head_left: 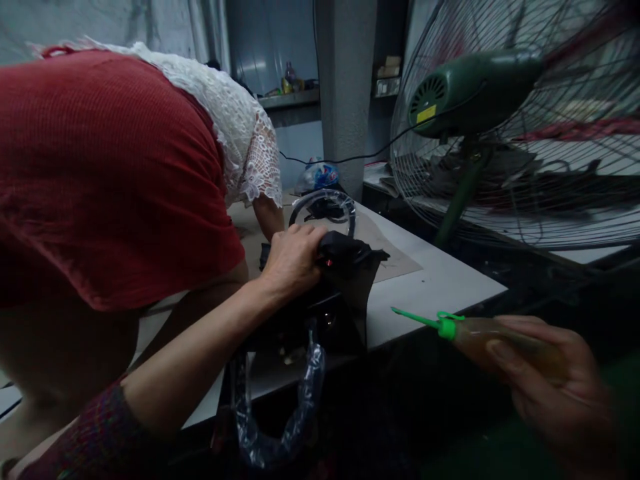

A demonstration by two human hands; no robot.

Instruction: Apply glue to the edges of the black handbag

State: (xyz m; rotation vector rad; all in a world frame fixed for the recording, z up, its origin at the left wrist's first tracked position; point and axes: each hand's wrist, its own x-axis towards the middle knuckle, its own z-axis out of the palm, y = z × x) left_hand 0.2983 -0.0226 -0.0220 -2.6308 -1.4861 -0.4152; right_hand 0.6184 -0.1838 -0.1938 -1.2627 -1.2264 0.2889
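Observation:
My left hand [293, 259] reaches forward and grips the top of a black bag [345, 267] lying at the near edge of the white table [440, 280]. Its fingers are curled round the dark material. A handle wrapped in clear plastic [300, 407] hangs from the bag below the table edge. My right hand [540, 373] is low at the right, closed round a small squeeze bottle of amber liquid [480, 333] with a long green nozzle [425, 322] that points left toward the bag.
A person in a red and white lace top [115, 167] bends over the table at the left, one arm down beside the bag. A large green fan [500, 113] in a wire cage stands at the right. A plastic-wrapped ring [323, 200] and a brown sheet [395, 263] lie farther back.

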